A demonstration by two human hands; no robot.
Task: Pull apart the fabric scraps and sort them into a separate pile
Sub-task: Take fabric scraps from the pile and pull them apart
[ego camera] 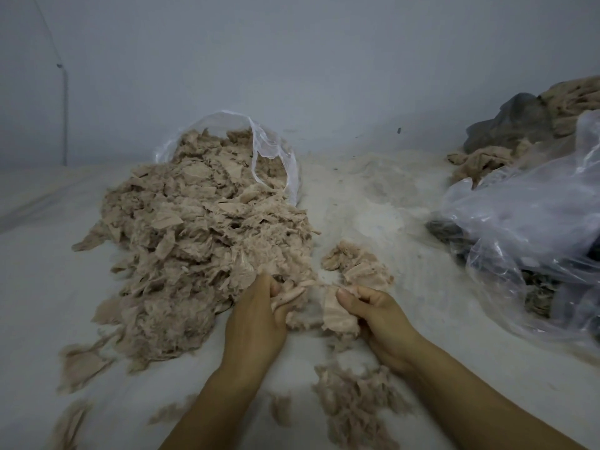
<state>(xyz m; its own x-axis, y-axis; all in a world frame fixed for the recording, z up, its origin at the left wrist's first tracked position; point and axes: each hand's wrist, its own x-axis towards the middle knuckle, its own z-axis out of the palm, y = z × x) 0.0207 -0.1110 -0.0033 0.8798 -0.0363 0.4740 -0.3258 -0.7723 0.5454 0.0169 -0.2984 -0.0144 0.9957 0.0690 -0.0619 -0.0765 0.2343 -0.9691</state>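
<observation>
Head view. Large heap of pinkish-beige fabric scraps (201, 241) spills from a clear plastic bag (276, 151) lying on its side at far left, spreading toward the near edge over a pale sheet-covered surface (373, 196).

Left hand (256, 319) at the heap's near-right edge, fingers curled round a clump of scraps (292, 295). Right hand (376, 313) just beside it to the right, thumb and fingers pinching a ribbed beige scrap (337, 315). The two held pieces are near each other; whether they are joined cannot be told.

Small separate pile of scraps (354, 261) lies just beyond the right hand. Fluffy loose fibre tuft (354, 404) lies near, between the forearms.

Right side: a crumpled clear plastic bag with dark contents (535, 241); behind it, tan and grey cloth bundles (519, 128).
</observation>
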